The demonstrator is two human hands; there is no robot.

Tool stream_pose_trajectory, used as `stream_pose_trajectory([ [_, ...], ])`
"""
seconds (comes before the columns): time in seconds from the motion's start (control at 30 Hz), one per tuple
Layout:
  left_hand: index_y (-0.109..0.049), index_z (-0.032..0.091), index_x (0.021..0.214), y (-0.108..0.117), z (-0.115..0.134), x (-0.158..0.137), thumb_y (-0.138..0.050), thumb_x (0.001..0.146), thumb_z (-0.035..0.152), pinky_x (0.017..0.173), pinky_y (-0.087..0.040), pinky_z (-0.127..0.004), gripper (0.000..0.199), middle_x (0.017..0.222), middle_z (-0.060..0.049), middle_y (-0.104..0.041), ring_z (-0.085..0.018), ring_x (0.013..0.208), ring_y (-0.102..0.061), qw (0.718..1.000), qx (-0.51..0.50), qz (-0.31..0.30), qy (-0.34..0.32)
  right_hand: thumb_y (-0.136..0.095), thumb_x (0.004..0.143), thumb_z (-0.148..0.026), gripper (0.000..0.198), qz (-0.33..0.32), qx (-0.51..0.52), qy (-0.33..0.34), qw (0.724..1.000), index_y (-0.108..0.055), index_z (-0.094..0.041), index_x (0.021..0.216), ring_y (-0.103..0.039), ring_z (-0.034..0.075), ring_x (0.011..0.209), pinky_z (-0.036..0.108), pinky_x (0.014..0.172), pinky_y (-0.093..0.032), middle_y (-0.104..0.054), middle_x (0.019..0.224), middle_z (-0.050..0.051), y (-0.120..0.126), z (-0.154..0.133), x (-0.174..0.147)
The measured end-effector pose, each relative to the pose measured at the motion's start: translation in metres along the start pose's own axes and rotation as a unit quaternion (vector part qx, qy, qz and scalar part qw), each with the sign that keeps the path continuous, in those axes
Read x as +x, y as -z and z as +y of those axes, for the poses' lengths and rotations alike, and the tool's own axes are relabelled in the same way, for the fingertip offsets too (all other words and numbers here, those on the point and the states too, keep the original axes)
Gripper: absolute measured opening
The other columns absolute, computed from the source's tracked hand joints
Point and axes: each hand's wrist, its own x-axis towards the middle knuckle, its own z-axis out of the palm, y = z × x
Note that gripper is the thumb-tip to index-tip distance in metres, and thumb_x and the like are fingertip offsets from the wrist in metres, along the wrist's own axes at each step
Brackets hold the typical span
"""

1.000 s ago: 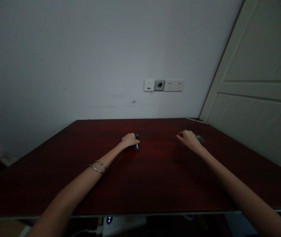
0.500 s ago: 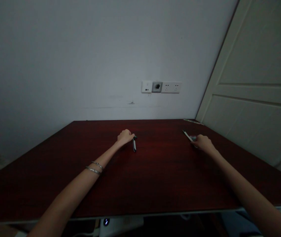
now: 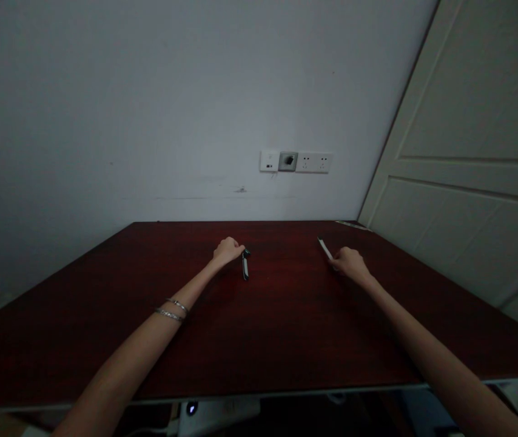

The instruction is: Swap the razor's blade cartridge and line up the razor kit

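Note:
Over the middle of the dark red table, my left hand [image 3: 228,250] is closed, thumb and fingers pinching the upper end of a slim black-and-white tool [image 3: 245,267]. The tool has a dark, wider head and looks like a razor, its handle pointing toward me. Farther right, my right hand [image 3: 349,263] is closed around the near end of a thin white stick [image 3: 325,248] with a dark tip. That stick slants away to the upper left, and its lower end is hidden in my fingers.
Both hands are above the dark red tabletop [image 3: 277,340]. A pale wall with sockets [image 3: 313,162] rises behind it, and a cream panelled door [image 3: 459,200] borders the right side. A flat pale strip [image 3: 352,225] lies at the far right corner. Below the front edge is a white device [image 3: 218,416].
My right hand has moved left with the white stick, closer to the left hand. A clear, shiny bit seen beside the right fingers no longer shows. My left hand has barely moved.

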Motion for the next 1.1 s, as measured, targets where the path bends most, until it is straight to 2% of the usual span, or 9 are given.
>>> stream_pose_trajectory([
  [0.2,-0.068,0.018,0.07,-0.005,-0.005,-0.006,-0.055,0.071,0.043,0.062,-0.04,-0.025,0.028,0.078,-0.007,-0.067,-0.02,0.076,-0.061,1.0,0.014,-0.025,0.001,-0.058,0.071,-0.022,0.015,-0.069,0.015,0.072,0.995,-0.068,-0.011,0.067,-0.065,0.021,0.066,0.023,0.057,-0.043,-0.066,0.063,0.012,-0.019,-0.102,-0.023],
  [0.37,-0.069,0.02,0.071,-0.009,-0.01,-0.008,-0.054,0.071,0.049,0.064,-0.042,-0.027,0.033,0.084,-0.008,-0.068,-0.022,0.079,-0.062,0.999,0.025,-0.043,0.01,-0.059,0.071,-0.021,0.016,-0.093,0.026,0.11,0.989,-0.068,-0.01,0.077,-0.065,0.02,0.068,0.023,0.061,-0.044,-0.067,0.07,0.012,-0.034,-0.147,-0.046],
  [0.63,-0.068,0.02,0.076,-0.01,-0.012,-0.007,-0.053,0.071,0.049,0.065,-0.042,-0.026,0.033,0.087,-0.008,-0.068,-0.021,0.081,-0.062,0.999,0.025,-0.037,0.015,-0.059,0.071,-0.019,0.017,-0.105,0.017,0.112,0.988,-0.065,-0.01,0.084,-0.066,0.02,0.07,0.024,0.066,-0.046,-0.068,0.074,0.011,-0.042,-0.165,-0.067],
  [0.83,-0.068,0.018,0.072,-0.006,-0.013,-0.008,-0.053,0.072,0.045,0.064,-0.042,-0.026,0.031,0.079,-0.008,-0.067,-0.021,0.077,-0.062,0.999,0.012,-0.032,0.012,-0.059,0.071,-0.021,0.017,-0.118,0.013,0.136,0.984,-0.065,-0.011,0.083,-0.065,0.023,0.076,0.027,0.065,-0.047,-0.068,0.077,0.013,-0.046,-0.167,-0.073],
  [1.1,-0.067,0.017,0.07,-0.005,-0.01,-0.009,-0.054,0.071,0.042,0.062,-0.04,-0.025,0.029,0.071,-0.007,-0.066,-0.02,0.074,-0.061,0.999,0.005,-0.034,0.017,-0.061,0.07,-0.023,0.023,-0.124,0.0,0.154,0.98,-0.064,-0.009,0.089,-0.063,0.027,0.088,0.031,0.071,-0.046,-0.066,0.095,0.019,-0.042,-0.177,-0.077],
])
